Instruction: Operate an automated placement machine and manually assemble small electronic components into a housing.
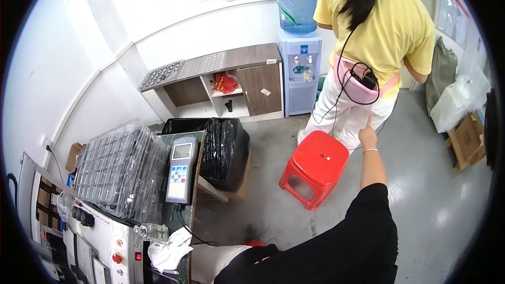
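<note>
My right hand (367, 135) reaches forward with its index finger stretched out and the other fingers curled in. Nothing shows in it, and a thin bracelet (370, 150) circles the wrist below a black sleeve. Just beyond the fingertip stands a person (376, 37) in a yellow top and white trousers, back turned. That person wears a pink waist bag (355, 85) with black cables and a dark device in it. Left of my hand is a red plastic stool (322, 155); a gap shows between them. My left hand is out of the picture.
Clear plastic trays (118, 163) are stacked on the bench at left, beside a grey handheld controller (181, 171) and a white cloth (171, 250). A black bin (239, 152) stands beyond. A cabinet (258, 92) and water dispenser (300, 73) line the wall; cardboard (467, 139) lies right.
</note>
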`<state>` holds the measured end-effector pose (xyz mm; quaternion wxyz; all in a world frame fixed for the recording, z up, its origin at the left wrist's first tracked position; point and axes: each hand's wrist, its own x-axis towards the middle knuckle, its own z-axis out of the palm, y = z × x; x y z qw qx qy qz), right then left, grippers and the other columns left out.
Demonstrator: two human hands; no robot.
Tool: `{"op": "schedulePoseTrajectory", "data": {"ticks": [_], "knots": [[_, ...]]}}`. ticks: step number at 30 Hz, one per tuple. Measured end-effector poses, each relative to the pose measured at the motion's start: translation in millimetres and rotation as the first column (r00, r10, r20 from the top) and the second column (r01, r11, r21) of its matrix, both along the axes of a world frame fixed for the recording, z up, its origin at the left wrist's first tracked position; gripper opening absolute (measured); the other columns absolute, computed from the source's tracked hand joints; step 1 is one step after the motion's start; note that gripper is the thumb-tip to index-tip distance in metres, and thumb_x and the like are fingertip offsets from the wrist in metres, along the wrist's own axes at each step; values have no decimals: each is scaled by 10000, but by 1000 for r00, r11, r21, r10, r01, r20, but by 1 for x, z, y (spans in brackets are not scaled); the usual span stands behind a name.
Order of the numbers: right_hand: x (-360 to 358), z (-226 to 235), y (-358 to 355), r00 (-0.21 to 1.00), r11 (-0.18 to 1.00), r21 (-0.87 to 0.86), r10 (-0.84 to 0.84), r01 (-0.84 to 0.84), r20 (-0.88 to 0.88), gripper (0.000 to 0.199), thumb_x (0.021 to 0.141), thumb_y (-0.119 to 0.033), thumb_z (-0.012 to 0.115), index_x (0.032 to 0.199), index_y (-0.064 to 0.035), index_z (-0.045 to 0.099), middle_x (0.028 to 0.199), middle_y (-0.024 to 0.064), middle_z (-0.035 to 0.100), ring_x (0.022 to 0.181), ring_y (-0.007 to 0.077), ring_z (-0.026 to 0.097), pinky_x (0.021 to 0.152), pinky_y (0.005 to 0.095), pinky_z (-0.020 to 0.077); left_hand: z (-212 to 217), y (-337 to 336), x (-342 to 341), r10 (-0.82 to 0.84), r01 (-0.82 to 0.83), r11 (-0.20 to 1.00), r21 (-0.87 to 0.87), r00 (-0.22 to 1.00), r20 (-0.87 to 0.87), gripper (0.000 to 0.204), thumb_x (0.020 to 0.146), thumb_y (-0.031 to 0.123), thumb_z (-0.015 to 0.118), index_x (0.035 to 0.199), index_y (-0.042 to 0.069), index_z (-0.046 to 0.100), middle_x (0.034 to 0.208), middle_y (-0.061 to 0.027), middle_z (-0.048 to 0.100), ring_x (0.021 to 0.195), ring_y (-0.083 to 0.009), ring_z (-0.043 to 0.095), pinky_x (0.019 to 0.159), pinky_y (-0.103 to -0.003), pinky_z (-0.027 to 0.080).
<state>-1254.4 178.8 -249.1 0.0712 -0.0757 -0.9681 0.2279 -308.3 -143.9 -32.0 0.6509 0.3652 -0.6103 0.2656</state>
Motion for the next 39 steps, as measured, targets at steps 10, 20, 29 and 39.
{"op": "schedulePoseTrajectory", "data": {"ticks": [10, 20, 29, 39], "knots": [[110, -60, -61, 962, 963, -19, 268, -267, 52, 914, 812, -155, 567, 1540, -207, 16, 897, 259, 670, 827, 411, 655, 759, 495, 506, -9, 31, -47, -391, 541, 839, 61, 677, -624, 451, 787, -2, 744, 1185, -47, 537, 1124, -195, 613, 1015, -294, 601, 884, -390, 493], [243, 45, -225, 821, 822, 1, 569, -570, -41, 959, 772, -154, 581, 1539, -198, 7, 735, 240, 643, 694, 410, 637, 656, 504, 503, -38, 46, -13, -291, 521, 820, 236, 736, -611, 700, 765, 136, 754, 1338, -20, 381, 1216, -217, 546, 1078, -373, 572, 925, -484, 478], [422, 145, -331, 336, 305, -147, 781, -941, -527, 512, 850, -186, 587, 1339, -82, 480, 617, 116, 591, 552, 313, 600, 547, 424, 489, -50, 47, 3, -539, 814, 550, 187, 517, -665, 704, 786, 107, 727, 1371, -6, 351, 1216, -214, 552, 1073, -355, 579, 913, -459, 488], [592, 207, -371, -506, -561, 221, 425, -798, -750, 219, 760, -55, 677, 979, -48, 669, 637, 53, 527, 570, 229, 548, 528, 342, 418, -39, 62, 1, -634, 917, 202, 345, 391, -667, 729, 754, 85, 765, 1353, -6, 359, 1230, -223, 547, 1100, -352, 569, 951, -450, 472]]}}
